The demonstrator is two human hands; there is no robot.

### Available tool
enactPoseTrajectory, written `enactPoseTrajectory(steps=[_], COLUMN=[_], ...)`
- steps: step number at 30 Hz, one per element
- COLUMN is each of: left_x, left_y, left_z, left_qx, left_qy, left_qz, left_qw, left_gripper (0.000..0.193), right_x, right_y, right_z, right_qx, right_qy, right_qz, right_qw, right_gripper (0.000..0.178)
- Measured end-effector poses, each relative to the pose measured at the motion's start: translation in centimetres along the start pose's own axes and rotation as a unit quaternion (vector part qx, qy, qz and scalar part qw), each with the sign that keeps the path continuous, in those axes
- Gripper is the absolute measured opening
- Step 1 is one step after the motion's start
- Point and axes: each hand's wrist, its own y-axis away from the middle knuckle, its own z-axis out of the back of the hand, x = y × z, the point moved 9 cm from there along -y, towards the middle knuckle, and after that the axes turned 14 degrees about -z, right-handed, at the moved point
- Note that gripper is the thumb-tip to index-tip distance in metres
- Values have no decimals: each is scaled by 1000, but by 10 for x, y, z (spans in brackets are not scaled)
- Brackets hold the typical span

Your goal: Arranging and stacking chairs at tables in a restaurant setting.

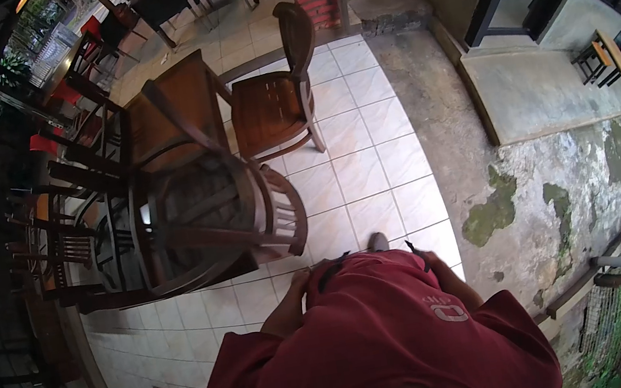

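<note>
Both my hands are at my waist, at the lower sides of my dark red shirt (370, 322). My left hand (300, 285) is closed by a dark strap (330, 272) at the shirt's hem; its fingertips are mostly hidden. On the other side, my right hand (435, 261) is closed at a similar dark strap (419, 255), whose thin end sticks up. What the straps belong to is hidden by the shirt. A shoe (377, 242) shows just beyond the hem, on the tiles.
Left of me, a dark wooden chair (281, 210) lies tipped among stacked chairs by a wooden table (173, 106). Another wooden chair (273, 107) stands upright ahead. White floor tiles (359, 170) end at a rough concrete strip (431, 87). A raised ledge (544, 91) is at right.
</note>
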Motion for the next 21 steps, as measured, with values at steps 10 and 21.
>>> enactPoseTrajectory(steps=[10, 21], left_x=[-116, -496], left_y=[-125, -264], left_z=[26, 168], left_qx=[-65, -373], left_qy=[-120, -118], left_qz=[3, -350], left_qw=[991, 851], left_gripper=[51, 68], right_x=[76, 229], right_y=[-11, -69], right_z=[26, 136], right_qx=[-15, -55], right_qy=[-74, -171], right_qz=[-54, -63], right_qw=[996, 982], right_gripper=[50, 55])
